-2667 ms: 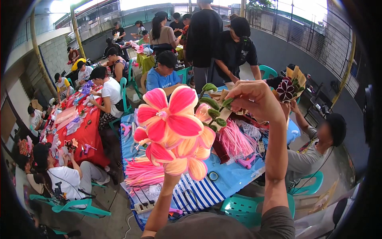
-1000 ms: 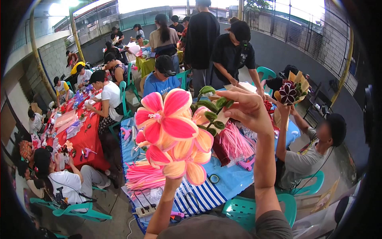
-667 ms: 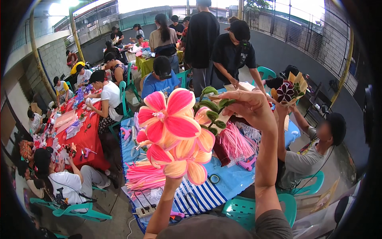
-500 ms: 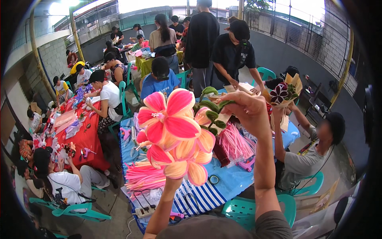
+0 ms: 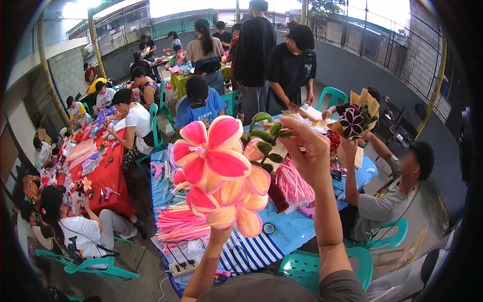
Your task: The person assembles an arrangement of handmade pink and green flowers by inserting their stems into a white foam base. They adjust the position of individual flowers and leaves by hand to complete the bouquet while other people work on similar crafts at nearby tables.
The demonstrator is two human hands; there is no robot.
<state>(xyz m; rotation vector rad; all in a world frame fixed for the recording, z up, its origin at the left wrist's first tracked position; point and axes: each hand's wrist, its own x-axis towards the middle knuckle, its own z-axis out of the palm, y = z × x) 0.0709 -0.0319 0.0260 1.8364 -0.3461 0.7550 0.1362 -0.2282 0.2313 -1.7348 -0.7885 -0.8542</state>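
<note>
A bunch of large pink and peach fuzzy-wire flowers [image 5: 214, 156] fills the middle of the head view, held up above the table. My left hand [image 5: 220, 234] grips it from below; the petals hide most of its fingers. On the right side of the bunch a dark green leaf sprig [image 5: 262, 135] sticks out, its rounded leaves curling upward. My right hand [image 5: 311, 148] is raised beside it, with bent fingers closed around the tip of one leaf. Part of that grip is hidden.
A blue table [image 5: 297, 226] carries pink fuzzy wires [image 5: 181, 221], a tape roll [image 5: 268, 228] and a power strip [image 5: 181, 268]. To the right a person [image 5: 397, 186] holds up a dark maroon flower bouquet [image 5: 353, 121]. People work at a red table [image 5: 113, 173] on the left.
My right hand has dropped slightly and its fingers have shifted at the leaf tip. The flower bunch has moved a little left. Across the table, the person in black has moved their hands.
</note>
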